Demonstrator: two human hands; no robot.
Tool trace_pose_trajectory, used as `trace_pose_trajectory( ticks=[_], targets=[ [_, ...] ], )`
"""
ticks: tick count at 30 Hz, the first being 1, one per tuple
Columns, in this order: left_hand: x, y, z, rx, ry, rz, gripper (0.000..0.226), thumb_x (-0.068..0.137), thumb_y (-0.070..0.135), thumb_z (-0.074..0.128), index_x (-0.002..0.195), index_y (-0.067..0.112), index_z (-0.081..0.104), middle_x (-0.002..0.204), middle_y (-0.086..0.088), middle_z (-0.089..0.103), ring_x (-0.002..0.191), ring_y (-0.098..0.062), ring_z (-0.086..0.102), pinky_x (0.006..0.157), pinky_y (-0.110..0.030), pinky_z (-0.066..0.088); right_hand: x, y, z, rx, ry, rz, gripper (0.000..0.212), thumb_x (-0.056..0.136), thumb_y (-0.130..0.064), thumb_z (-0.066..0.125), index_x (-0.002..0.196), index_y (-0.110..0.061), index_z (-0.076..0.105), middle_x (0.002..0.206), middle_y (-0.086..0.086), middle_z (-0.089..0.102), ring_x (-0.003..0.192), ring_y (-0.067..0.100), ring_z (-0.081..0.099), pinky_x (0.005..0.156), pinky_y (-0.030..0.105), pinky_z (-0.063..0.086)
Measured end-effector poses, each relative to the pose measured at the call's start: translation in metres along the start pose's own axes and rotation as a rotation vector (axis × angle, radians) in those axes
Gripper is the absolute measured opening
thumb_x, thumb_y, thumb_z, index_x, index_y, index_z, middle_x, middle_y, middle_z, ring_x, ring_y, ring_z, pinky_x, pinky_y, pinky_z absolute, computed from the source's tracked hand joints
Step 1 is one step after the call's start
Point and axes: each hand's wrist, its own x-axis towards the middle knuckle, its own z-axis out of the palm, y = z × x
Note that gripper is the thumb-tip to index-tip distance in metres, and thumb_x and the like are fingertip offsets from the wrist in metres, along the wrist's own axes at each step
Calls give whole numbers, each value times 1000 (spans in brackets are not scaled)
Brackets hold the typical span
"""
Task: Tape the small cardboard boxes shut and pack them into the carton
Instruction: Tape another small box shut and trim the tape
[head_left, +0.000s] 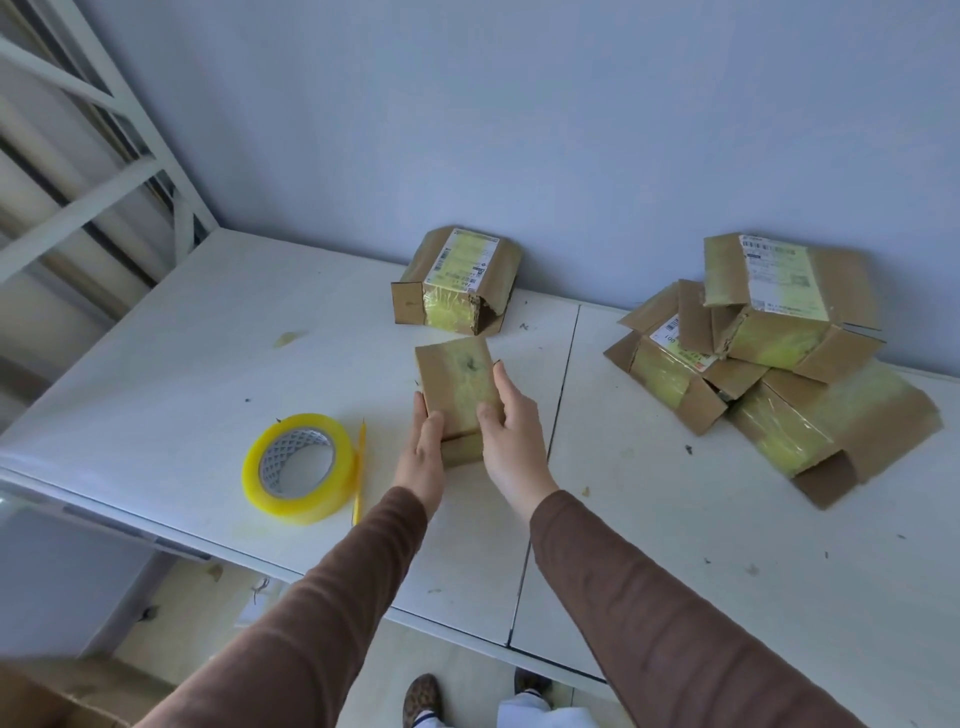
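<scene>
Both hands, left (423, 457) and right (506, 441), fingers gripping box (457, 387) on tabletop (156, 364); seemingly taped, carton (67, 691) packing likely coming next.

carton (62, 691) at lower left, blurred and cut off by the frame's edges. label print on the boxes against the wall (460, 260) too small to read. the left hand (423, 452) hides the held box's (457, 384) near-left corner.

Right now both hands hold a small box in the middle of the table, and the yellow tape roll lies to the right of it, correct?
Not quite. In the head view both hands, left and right, hold the small box, but the tape roll lies to its left, not its right.
</scene>
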Motion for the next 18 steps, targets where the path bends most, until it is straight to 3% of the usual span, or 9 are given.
trace_pose_trajectory(
  ticks=[2,5,8,10,11,13,15,18],
  targets=[
    [-1,8,2,13,-23,-21,58,111,38,30,163,26,9,164,10,23,140,5,23,116,-17,16,4,2,0,-145,47,-68,55,105,-12,43,159,-17,32,152,4,45,144,20,35,118,31,33],
    [-2,21,-7,186,-51,-18,60,109,40,37,163,21,17,165,3,29,147,-8,29,109,-17,21,5,4,-6,-439,107,-173,50,104,-13,45,154,-15,42,157,3,44,141,27,35,117,37,33],
    [-8,35,-41,521,27,109,68,105,40,48,162,19,18,170,0,10,154,-17,18,115,-23,18,-8,-6,-4,-710,248,-354,50,99,-10,52,149,-16,49,161,6,38,145,33,32,120,47,28],
    [-9,33,-76,775,118,233,74,97,31,60,161,21,23,164,-7,21,149,-26,23,118,-30,20,-32,-21,9,-666,229,-592,54,95,-4,50,147,-17,51,155,5,43,142,29,37,117,42,30],
    [-8,31,-93,916,132,221,78,92,29,63,160,22,26,156,-9,29,143,-29,29,117,-33,24,-46,-27,21,-552,139,-634,53,95,-3,48,146,-17,52,147,3,49,135,25,44,112,37,35],
    [-7,27,-118,1150,64,55,82,86,35,65,158,27,27,144,-10,36,135,-32,35,113,-37,32,-69,-31,51,-324,-129,-437,47,98,-4,45,143,-16,50,135,2,54,122,21,53,103,31,43],
    [-4,18,-124,1224,-33,-72,85,84,42,65,158,30,24,145,-11,41,137,-32,40,113,-40,36,-74,-25,81,-228,-334,-83,43,100,-5,44,142,-11,46,136,7,53,122,25,54,103,36,43],
    [-1,9,-121,1159,-38,-62,78,86,41,63,152,33,24,138,-8,53,125,-32,58,100,-42,49,-63,-19,105,-152,-369,234,47,104,-12,39,151,-12,38,143,10,53,128,26,54,108,39,43]
  ],
)
